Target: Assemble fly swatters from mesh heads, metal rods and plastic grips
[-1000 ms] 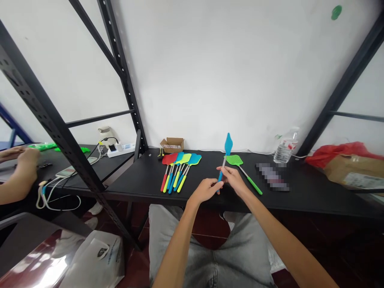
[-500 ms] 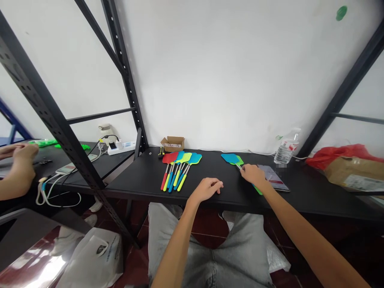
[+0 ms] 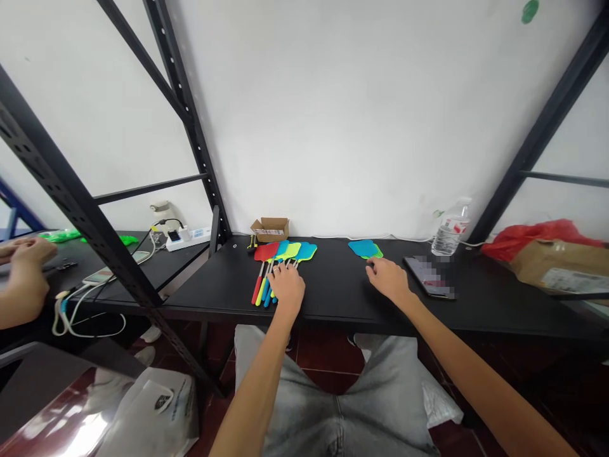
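Over the shafts and handles of a fanned pile of fly swatters (image 3: 291, 251) lies my left hand (image 3: 286, 283), its fingers stretched out and slightly apart. Red, blue and yellow-green heads point toward the wall; the coloured handles face me, partly covered by the hand. To the right, a blue fly swatter (image 3: 362, 247) overlaps a green fly swatter (image 3: 378, 252). My right hand (image 3: 389, 279) is just below these two heads with its fingers curled together. Their shafts and handles are hidden by the hand and forearm, so its grip does not show.
A phone-like device (image 3: 429, 277) and a water bottle (image 3: 451, 230) are at the right, beyond them a cardboard box (image 3: 561, 263) under red plastic. A small open carton (image 3: 270, 230) stands at the back. Black rack posts (image 3: 190, 120) flank the table. At far left, another person's hands (image 3: 28, 254).
My left hand has moved left from the middle of the table onto the swatter pile, fingers spreading. My right hand has shifted slightly left, and the green handle has gone from sight.
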A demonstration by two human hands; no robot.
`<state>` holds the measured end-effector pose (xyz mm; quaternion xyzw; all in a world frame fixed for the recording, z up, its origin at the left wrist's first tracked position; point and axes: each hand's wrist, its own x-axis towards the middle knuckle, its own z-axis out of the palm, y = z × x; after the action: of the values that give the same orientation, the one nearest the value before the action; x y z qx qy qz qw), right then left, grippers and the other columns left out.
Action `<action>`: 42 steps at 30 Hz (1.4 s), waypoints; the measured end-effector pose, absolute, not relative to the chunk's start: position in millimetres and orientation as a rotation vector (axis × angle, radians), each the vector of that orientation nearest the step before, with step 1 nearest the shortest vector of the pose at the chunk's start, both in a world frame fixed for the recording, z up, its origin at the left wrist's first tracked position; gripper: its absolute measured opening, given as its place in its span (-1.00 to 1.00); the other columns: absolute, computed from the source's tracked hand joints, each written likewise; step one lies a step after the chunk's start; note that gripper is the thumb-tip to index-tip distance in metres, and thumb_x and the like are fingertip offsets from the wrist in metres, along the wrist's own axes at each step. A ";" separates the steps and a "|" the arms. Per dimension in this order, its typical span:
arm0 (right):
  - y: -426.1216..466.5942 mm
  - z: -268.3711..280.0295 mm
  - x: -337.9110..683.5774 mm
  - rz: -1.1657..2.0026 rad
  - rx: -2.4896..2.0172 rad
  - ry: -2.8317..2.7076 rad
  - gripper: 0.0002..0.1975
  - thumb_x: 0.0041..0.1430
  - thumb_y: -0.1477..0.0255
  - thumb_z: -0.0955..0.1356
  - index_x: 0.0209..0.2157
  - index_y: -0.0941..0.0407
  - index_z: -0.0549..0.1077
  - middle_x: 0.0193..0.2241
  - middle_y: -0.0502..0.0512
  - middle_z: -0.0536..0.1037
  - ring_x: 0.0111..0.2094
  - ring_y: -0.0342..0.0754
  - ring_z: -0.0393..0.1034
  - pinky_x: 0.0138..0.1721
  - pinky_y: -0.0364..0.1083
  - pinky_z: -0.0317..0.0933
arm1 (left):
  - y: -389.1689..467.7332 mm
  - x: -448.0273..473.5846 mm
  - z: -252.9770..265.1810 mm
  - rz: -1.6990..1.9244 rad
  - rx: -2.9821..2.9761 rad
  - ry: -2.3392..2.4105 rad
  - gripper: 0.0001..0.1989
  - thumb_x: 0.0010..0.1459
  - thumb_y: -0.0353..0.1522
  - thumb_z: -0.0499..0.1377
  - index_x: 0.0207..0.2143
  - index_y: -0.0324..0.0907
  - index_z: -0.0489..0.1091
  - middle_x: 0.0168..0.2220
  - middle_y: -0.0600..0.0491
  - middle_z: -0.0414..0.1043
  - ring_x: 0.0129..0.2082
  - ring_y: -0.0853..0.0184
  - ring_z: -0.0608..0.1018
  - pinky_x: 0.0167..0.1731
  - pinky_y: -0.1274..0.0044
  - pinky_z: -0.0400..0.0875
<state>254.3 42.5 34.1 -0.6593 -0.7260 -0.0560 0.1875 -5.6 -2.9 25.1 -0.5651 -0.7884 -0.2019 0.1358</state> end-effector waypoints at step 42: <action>61.0 8.2 183.8 1.319 -0.918 -1.147 -0.54 -0.11 0.00 0.46 -0.47 0.16 0.55 -0.64 -0.04 0.38 -0.63 -0.20 0.21 -0.52 -0.14 0.07 | 8.5 64.0 8.9 -2.039 -2.865 -1.936 -0.50 0.23 0.00 -0.04 -0.51 -0.20 0.31 -0.74 0.10 0.32 -0.75 0.43 0.34 -0.63 0.61 0.22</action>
<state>183.8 61.0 8.2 -0.3879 -0.4849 0.5573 0.5511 64.0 8.5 8.9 -0.6470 -0.4371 -0.4604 -0.4224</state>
